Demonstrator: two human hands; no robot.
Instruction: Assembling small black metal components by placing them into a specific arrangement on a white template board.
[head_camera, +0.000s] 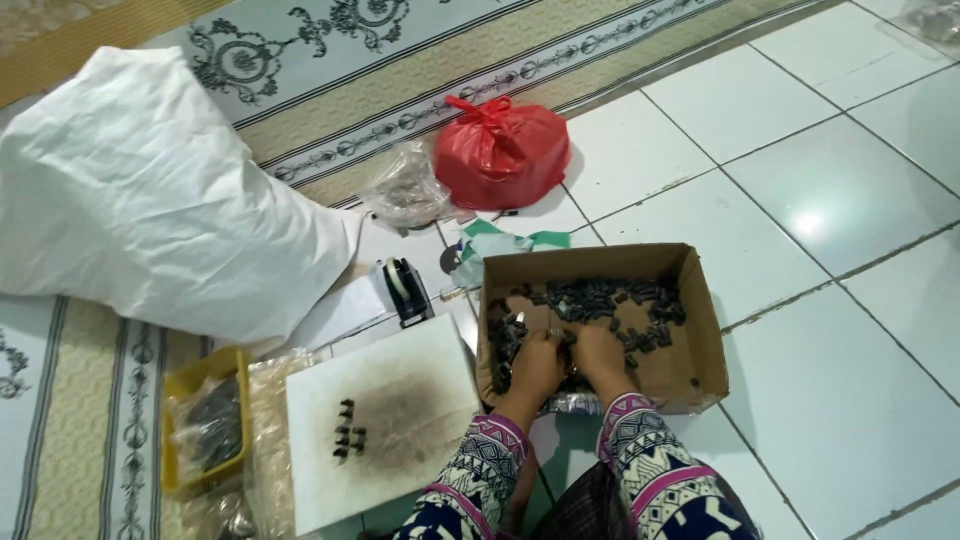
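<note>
Both my hands reach into a shallow cardboard box (700, 330) on the tiled floor. Inside it lie several small dark parts (600, 298), heaped along the far side and the left wall. My left hand (535, 368) and my right hand (600, 356) sit close together at the box's near side, fingers curled down among the parts. What the fingers hold is hidden. To the left lies a white board (400, 440) with a few small dark pieces (346, 432) standing in a short column on it.
A big white sack (140, 200) lies at the left on a patterned mat (400, 80). A tied red plastic bag (500, 150) and a clear bag (405, 190) sit behind the box. A tape dispenser (405, 290) stands near the board. A yellow tray (205, 420) holds bagged parts.
</note>
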